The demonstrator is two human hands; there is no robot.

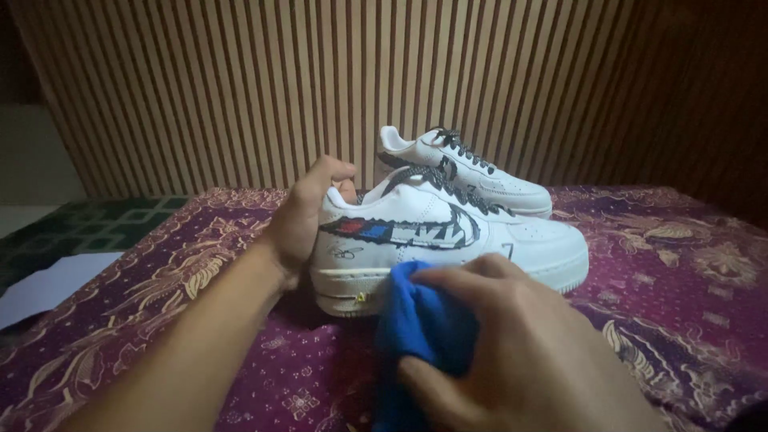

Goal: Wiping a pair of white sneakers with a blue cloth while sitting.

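My left hand [300, 220] grips heel of near white shoe [448, 240], fingers curled tight round back, fingertips hidden behind heel. My right hand [512, 344] bunches blue cloth [416, 328], pressed on shoe's sole edge; cloth's bottom cut off by picture edge. Second white shoe [472, 172] half hidden behind first, near far edge of bed [680, 272]. Open room right of shoes. Room dim, shoe drawings hard to read.
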